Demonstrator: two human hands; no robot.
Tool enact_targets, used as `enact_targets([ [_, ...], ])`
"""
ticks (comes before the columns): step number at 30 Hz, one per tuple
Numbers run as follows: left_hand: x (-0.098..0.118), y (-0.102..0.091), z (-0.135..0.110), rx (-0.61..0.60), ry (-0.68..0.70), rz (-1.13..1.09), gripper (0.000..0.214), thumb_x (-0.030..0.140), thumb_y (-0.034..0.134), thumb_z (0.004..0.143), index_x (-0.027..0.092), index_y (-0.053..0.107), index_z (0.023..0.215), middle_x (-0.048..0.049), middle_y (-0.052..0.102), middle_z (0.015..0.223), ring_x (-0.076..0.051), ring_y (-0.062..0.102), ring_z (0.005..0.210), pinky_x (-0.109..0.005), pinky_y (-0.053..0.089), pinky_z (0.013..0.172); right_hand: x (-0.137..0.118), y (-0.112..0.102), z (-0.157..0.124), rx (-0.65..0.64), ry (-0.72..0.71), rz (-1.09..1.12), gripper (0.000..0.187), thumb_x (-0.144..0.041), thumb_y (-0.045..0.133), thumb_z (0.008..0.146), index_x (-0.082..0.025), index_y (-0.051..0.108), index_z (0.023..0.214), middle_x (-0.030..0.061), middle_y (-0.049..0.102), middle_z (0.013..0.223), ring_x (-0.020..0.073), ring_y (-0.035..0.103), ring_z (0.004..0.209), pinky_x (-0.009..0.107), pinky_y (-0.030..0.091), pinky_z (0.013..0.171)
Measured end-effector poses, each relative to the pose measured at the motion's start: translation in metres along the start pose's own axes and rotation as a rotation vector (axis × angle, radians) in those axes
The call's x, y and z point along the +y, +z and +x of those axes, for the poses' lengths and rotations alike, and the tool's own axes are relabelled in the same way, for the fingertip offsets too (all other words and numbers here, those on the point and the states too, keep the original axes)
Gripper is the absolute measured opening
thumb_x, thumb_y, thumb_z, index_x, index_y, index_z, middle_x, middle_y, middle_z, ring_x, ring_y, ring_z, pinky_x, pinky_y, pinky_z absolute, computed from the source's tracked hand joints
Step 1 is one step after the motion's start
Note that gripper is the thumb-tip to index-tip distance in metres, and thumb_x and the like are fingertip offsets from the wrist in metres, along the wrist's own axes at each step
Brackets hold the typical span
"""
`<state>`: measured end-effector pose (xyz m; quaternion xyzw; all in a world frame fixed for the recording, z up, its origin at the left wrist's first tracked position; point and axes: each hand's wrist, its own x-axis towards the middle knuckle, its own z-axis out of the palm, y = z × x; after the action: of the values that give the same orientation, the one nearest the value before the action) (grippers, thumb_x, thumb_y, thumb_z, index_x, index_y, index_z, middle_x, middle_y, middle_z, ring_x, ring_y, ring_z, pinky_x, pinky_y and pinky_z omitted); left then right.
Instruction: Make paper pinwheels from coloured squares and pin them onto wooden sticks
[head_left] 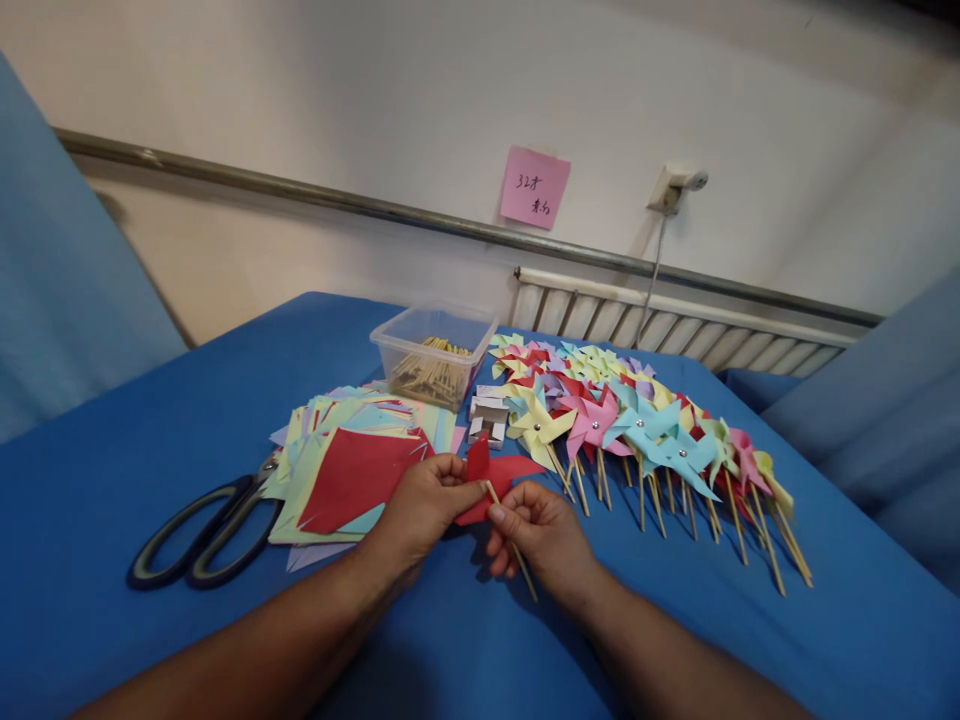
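A red paper pinwheel (513, 468) is pinched by my left hand (429, 500), the thumb lying over its centre near the top of a thin wooden stick (525, 572). My right hand (544, 537) is closed on that stick just below the paper, and the stick's lower end slants down to the right. Left of my hands lies a pile of cut paper sheets (360, 480) in several colours, a red one on top. The back of the pinwheel's centre is hidden by my left thumb. Dark-handled scissors (217, 530) rest at the pile's left edge.
Behind the paper stands a clear plastic box (420, 335) of wooden sticks. A small open white box (488, 418) sits beside it. Many-coloured finished pinwheels (600, 420) lie in overlapping rows on the right of the blue-covered table (247, 650). A radiator (592, 310) is beyond.
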<state>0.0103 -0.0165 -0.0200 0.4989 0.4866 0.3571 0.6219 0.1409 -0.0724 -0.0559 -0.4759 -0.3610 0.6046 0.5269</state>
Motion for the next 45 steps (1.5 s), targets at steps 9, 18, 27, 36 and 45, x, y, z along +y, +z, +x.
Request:
enact_targets([
  [9,0.0002,0.0001,-0.0002,0.006,0.006,0.011,0.03,0.032,0.079,0.055,0.015,0.056,0.064,0.0053,0.058,0.052,-0.008,0.048,0.049,-0.019,0.033,0.047,0.0032,-0.0003,0.0001,0.021,-0.022,0.006,0.048,-0.057,0.075,0.063,-0.018,0.048,0.07,-0.0023,0.064,0.046,0.01,0.058,0.033,0.013,0.036,0.031],
  [18,-0.0003,0.0003,0.0006,0.005,0.01,0.019,0.03,0.033,0.079,0.054,0.016,0.056,0.063,0.0054,0.057,0.051,-0.009,0.048,0.047,-0.019,0.033,0.045,0.0027,-0.0002,0.0014,0.018,-0.013,-0.007,0.049,-0.058,0.075,0.063,-0.018,0.048,0.069,-0.002,0.064,0.046,0.0107,0.058,0.033,0.014,0.036,0.031],
  [27,0.0014,0.0009,-0.0007,0.024,0.02,0.037,0.029,0.031,0.077,0.054,0.016,0.054,0.061,0.0064,0.055,0.05,-0.008,0.044,0.047,-0.018,0.031,0.045,0.0,0.0002,0.0002,0.003,0.0,-0.012,0.049,-0.057,0.075,0.063,-0.018,0.048,0.07,-0.0024,0.064,0.046,0.0103,0.058,0.034,0.014,0.036,0.032],
  [36,0.0006,-0.0002,0.0004,0.032,0.05,0.073,0.028,0.031,0.077,0.054,0.017,0.055,0.062,0.0073,0.054,0.049,-0.008,0.044,0.046,-0.019,0.03,0.046,0.0011,-0.0005,0.0019,-0.005,0.029,-0.033,0.052,-0.062,0.074,0.06,-0.018,0.047,0.069,-0.0022,0.064,0.047,0.0114,0.059,0.034,0.014,0.037,0.031],
  [45,0.0,0.0008,-0.0006,0.015,0.039,0.029,0.029,0.032,0.078,0.057,0.017,0.054,0.063,0.0064,0.056,0.051,-0.008,0.046,0.049,-0.019,0.033,0.048,0.0013,0.0002,0.0013,0.027,-0.021,-0.02,0.049,-0.059,0.074,0.063,-0.018,0.047,0.069,-0.0023,0.064,0.047,0.0107,0.058,0.033,0.014,0.036,0.03],
])
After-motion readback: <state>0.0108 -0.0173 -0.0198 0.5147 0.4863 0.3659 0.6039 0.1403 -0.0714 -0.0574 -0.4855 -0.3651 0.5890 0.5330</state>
